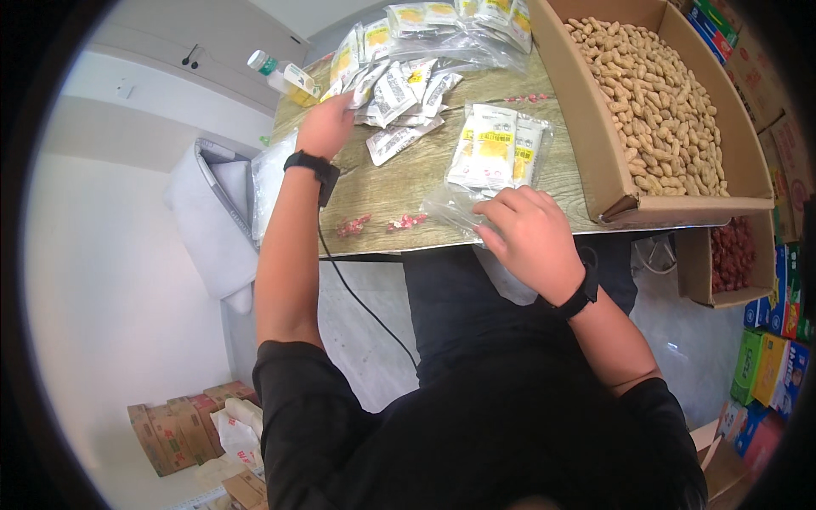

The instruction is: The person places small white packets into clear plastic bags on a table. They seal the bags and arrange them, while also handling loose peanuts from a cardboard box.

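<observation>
My left hand [324,129] reaches to the near-left edge of a heap of small white sachets [392,95] with yellow print. Its fingertips meet a sachet there; whether they pinch it is hidden. My right hand [526,237] lies palm down at the table's front edge, over the loose mouth of a clear plastic bag [446,207]. Its thumb and fingers are bent near the film, and their grip on it is not plain. Inside that bag, several white and yellow sachets [488,150] lie flat, side by side and overlapping.
Filled clear bags of sachets [424,19] line the table's far side. A bottle [284,78] with yellow liquid stands at far left, beyond a stack of clear plastic [271,185]. To the right are a carton of peanuts [656,108] and a lower box of red dates [733,255].
</observation>
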A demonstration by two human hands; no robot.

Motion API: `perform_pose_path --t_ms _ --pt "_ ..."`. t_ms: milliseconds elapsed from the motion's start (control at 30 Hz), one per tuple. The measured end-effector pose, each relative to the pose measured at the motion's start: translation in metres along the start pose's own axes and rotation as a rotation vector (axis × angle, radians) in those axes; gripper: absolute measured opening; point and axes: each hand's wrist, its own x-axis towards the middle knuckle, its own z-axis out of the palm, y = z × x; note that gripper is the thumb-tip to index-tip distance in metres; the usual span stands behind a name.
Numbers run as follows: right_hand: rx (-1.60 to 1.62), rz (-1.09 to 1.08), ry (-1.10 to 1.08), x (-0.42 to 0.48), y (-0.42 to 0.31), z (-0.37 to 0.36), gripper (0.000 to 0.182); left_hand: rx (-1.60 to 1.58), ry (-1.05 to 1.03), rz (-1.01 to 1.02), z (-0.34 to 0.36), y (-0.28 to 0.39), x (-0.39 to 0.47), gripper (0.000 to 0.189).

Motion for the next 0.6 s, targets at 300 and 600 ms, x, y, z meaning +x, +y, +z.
perform_pose_path --t_ms 300,600 --pt "0.365 0.158 0.02 0.011 0.0 -0.004 0.048 -1.419 -0.151 -0.454 -0.058 0.071 -0.11 0.041" --pt "0.946 0.468 -0.005 0.027 -0.023 -0.015 0.016 -1.323 -0.319 -0.292 -0.078 0.124 -0.165 0.035"
